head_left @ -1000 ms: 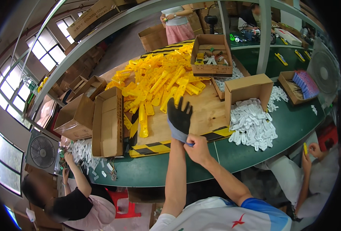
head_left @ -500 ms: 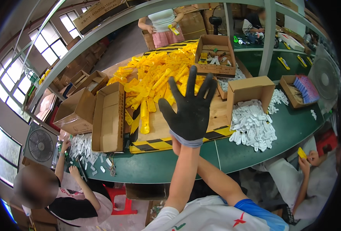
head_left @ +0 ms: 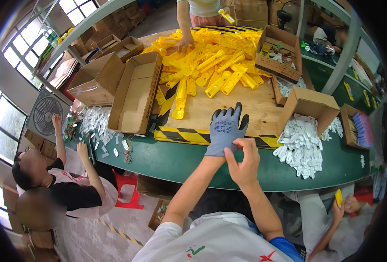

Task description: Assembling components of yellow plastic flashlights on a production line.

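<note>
My left hand [head_left: 223, 133] wears a grey work glove with black fingertips. It hovers over the near edge of the table, back up, holding nothing, its fingers apart and partly bent away from view. At the wrist, the bare thumb and forefinger of my right hand [head_left: 245, 163] pinch the side of the glove's cuff [head_left: 215, 150]. Beyond both hands, a large heap of yellow plastic casings [head_left: 219, 61] lies on a wooden board [head_left: 202, 118] edged with black and yellow tape.
An open cardboard box [head_left: 134, 96] stands left of the board. At right, white plastic pieces [head_left: 300, 148] spill from a tipped carton [head_left: 309, 105]. Across the table a person's hand [head_left: 186, 42] reaches into the heap. Seated co-workers flank me, one holding a yellow casing [head_left: 338, 197].
My left hand has turned from palm facing me to back facing me and lowered. My right hand has emerged from behind it to the cuff. The person opposite has reached into the heap.
</note>
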